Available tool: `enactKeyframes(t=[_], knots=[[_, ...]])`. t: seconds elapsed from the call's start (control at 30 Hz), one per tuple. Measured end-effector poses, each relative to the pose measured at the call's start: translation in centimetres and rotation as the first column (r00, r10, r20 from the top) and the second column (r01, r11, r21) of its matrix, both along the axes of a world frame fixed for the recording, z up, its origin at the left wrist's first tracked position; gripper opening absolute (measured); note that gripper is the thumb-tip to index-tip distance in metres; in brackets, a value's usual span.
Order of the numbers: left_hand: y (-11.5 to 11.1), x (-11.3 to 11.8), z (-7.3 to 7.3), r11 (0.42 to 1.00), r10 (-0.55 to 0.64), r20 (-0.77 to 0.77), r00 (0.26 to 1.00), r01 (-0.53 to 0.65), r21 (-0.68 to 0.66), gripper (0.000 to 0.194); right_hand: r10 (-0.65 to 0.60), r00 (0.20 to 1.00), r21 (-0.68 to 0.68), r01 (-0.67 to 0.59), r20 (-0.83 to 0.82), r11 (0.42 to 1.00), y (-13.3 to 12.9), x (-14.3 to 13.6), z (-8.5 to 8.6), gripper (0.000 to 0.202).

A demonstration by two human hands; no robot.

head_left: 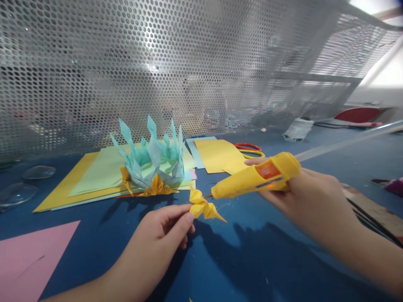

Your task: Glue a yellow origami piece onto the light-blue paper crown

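Observation:
My left hand (163, 230) pinches a small folded yellow paper piece (203, 205) just above the blue table. My right hand (308, 199) grips a yellow glue gun (255, 178), its nozzle touching the paper piece from the right. Behind them stands a paper crown (151, 159) of pale blue folded spikes with yellow folded pieces at its base, resting on a stack of coloured sheets.
Yellow and green paper sheets (94, 176) lie at the left, more yellow sheets (220, 155) and red-handled scissors (248, 147) behind. A pink sheet (28, 256) lies front left. A perforated metal screen (189, 63) walls the back. Cables run at the right.

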State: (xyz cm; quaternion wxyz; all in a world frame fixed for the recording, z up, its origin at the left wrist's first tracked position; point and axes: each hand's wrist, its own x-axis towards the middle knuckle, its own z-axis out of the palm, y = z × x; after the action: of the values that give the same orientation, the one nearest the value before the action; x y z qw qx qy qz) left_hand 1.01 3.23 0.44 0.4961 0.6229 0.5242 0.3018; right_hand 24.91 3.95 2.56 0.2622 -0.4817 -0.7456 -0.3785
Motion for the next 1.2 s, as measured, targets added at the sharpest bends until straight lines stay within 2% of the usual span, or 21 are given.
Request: enactKeyframes(t=[0.7,1.2], knots=[[0.07,-0.16,0.04,0.999,0.032,0.033,0.999,-0.031,-0.019,0.028,-0.010,0.999,-0.018,0.010,-0.048,1.000,0.02,0.31,-0.13,0.036],[0.31,0.08,-0.08,0.994,0.088,0.096,0.991,-0.082,-0.068,0.032,-0.011,1.000,0.036,0.010,0.017,0.999,0.15,0.23,0.23,0.041]])
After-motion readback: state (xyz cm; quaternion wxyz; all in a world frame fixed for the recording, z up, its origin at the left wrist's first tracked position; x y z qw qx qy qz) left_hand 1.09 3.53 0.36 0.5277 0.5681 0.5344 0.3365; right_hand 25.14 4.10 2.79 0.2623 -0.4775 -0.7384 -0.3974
